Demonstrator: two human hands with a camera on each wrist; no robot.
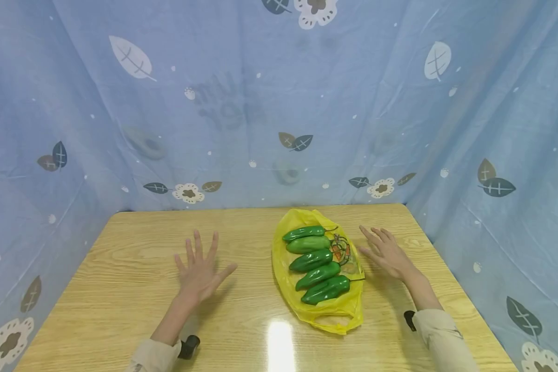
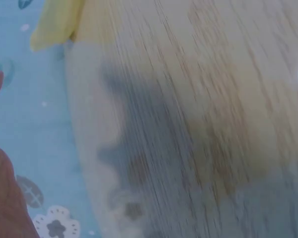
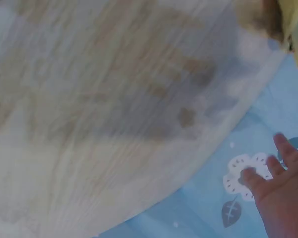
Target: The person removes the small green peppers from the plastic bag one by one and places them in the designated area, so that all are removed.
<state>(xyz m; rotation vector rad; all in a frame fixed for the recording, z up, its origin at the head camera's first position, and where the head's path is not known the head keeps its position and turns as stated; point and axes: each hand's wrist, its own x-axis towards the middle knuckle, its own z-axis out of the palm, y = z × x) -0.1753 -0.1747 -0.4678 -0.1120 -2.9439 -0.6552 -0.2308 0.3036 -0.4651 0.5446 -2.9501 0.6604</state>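
Observation:
Several green chili peppers (image 1: 310, 260) lie in a column on a flattened yellow plastic bag (image 1: 283, 289), right of the table's middle. Beside their stems, a small cluster of thin red and dark dried chilies (image 1: 338, 250) rests on the bag. My left hand (image 1: 199, 276) hovers over the table left of the bag, fingers spread, holding nothing. Just right of the bag my right hand (image 1: 390, 257) is held with fingers extended, also holding nothing. Parts of the left hand (image 2: 5, 193) and right hand (image 3: 283, 193) show in their wrist views, as does a yellow bag edge (image 2: 57, 22).
The wooden table (image 1: 121, 268) has a bright light reflection near its front. A blue curtain (image 1: 242, 103) printed with leaves and flowers hangs behind the table and along both sides. Black straps (image 1: 188, 347) sit at the wrists, by light sleeves.

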